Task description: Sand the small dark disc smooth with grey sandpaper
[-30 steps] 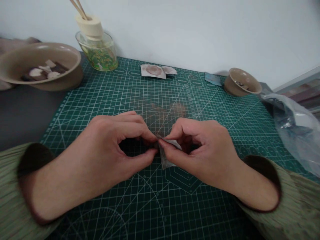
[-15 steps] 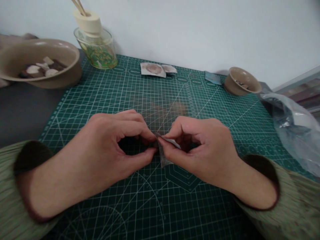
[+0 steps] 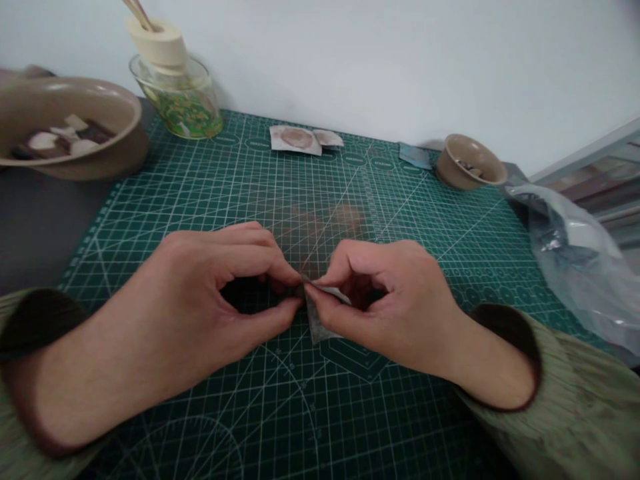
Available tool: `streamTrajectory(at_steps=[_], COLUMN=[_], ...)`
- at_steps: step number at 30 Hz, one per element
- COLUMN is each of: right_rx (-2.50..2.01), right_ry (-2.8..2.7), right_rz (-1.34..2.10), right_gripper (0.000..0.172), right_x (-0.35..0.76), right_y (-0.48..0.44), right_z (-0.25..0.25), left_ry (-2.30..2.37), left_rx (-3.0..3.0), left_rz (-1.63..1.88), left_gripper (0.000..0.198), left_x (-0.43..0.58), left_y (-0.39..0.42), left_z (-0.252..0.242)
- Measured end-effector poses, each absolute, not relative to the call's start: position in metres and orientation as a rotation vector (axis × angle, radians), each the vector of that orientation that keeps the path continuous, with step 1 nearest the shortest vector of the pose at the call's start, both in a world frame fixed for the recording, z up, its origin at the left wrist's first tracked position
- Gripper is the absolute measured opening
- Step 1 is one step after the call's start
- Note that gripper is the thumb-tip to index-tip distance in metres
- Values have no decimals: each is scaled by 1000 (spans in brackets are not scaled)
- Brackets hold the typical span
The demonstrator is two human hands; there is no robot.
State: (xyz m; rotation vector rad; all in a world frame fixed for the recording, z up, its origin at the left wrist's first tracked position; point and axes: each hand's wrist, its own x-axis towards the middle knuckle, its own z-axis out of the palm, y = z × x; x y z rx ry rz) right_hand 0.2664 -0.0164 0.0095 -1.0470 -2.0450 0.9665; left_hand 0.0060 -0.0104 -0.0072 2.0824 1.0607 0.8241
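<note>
A pale wall runs along the far side; below it a green cutting mat, printed with white grid lines, covers most of the dark worktop, whose surface shows at the left; the left hand and right hand, in olive sleeves, meet over the near middle of the mat; a clear plastic bag lies at the right; a large brown bowl holding dark and pale pieces stands at the far left; just right of it is a glass jar with a cream stopper and thin sticks; a smaller brown bowl, also with small pieces inside, sits at the far right; two whitish pieces with brown marks lie at the far middle, and a bluish piece lies just left of the small bowl; smallest is a grey piece between the hands; both are nearly closed, each pinching it between thumb and forefinger, its lower corner hanging on the near side of the right fingertips.
</note>
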Motion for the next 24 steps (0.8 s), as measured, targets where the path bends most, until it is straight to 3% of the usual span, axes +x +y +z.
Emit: streamTrajectory(at_steps=[24], right_rx=[-1020], right_ry=[-2229], right_rz=[713], right_gripper=[26], right_x=[275], right_y=[-17], right_z=[10], left_ry=[1063], left_rx=[2083], left_rz=[827], left_gripper=[17], left_x=[5], left_y=[-11], left_z=[-2])
